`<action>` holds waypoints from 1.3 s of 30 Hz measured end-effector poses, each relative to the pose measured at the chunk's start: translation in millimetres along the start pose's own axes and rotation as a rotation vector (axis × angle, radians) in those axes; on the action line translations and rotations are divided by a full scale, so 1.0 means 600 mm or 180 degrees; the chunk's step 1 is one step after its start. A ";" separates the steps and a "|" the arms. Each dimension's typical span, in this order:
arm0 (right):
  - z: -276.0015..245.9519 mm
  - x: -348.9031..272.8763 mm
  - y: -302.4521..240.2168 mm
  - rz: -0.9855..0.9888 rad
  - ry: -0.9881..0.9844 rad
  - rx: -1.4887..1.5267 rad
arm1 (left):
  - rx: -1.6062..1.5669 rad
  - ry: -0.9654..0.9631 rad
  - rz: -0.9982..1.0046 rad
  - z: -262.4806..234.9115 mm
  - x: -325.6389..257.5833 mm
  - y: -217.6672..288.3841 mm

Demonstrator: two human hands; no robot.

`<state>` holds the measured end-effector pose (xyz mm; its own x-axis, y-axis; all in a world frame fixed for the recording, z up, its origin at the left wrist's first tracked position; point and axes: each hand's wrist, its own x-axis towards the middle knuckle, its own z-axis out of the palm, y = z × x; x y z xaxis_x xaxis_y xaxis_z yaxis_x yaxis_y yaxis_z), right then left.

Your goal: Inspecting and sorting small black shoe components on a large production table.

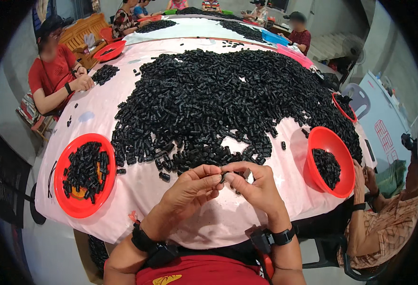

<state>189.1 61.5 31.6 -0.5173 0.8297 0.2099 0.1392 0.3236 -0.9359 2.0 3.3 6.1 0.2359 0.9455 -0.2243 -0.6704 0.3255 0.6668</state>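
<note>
My left hand and my right hand meet above the near side of the table, fingertips almost touching. Between them a small black cylindrical piece is pinched by thumbs and forefingers. A pale, shiny flat edge shows by my right forefinger; what it belongs to is hidden. Just beyond my hands spreads a large heap of black cylindrical pieces. A red bowl holding similar pieces stands to the left, and a deeper red bowl, partly filled with them, is at the right.
A pink cloth covers the table. One person in red works at the left edge; another person's arm is close on my right. Farther back are more people, a blue tray and a pink tray.
</note>
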 end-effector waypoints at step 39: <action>0.000 0.005 0.026 -0.0909 0.0077 -0.2132 | -0.0272 -0.0008 -0.0283 0.007 0.003 -0.007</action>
<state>189.9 69.2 17.6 -0.5929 0.6786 0.4335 0.4926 0.7316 -0.4714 8.3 3.6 6.0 0.2987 0.9129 -0.2781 -0.7042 0.4075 0.5814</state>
